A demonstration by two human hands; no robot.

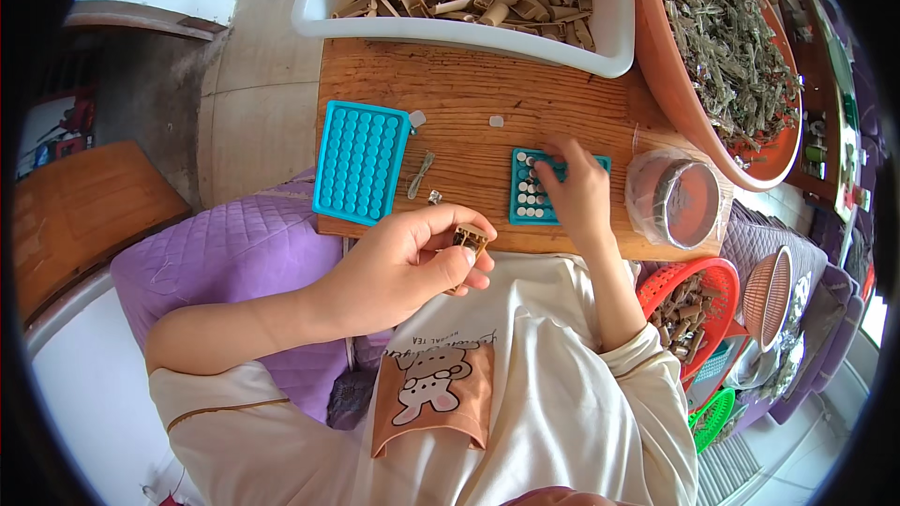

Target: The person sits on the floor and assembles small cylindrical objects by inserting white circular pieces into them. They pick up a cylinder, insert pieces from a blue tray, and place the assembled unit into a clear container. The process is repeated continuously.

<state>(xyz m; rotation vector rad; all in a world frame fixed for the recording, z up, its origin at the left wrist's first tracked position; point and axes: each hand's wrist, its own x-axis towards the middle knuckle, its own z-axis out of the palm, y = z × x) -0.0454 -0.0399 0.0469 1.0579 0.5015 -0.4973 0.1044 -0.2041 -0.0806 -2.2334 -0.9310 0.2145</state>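
My left hand (417,258) is closed around a small brown-and-gold piece (470,238), held just in front of the table edge at chest height. My right hand (578,187) reaches down to a small teal tray (521,215) with rows of white round pieces (527,199). Its thumb and forefinger bend together at the tray's upper part, and whatever lies between their tips is hidden. The hand covers much of the tray's right side. Left of it on the wooden table (469,145) lies a larger teal tray (361,161) with rows of round cups.
A white bin (464,31) of brown curved pieces stands at the back. An orange basin (670,75) of crumpled clear plastic is at far right, near a plastic-lined round tub (656,201). A red basket (722,286) sits below right. Small scraps (496,121) lie on the table.
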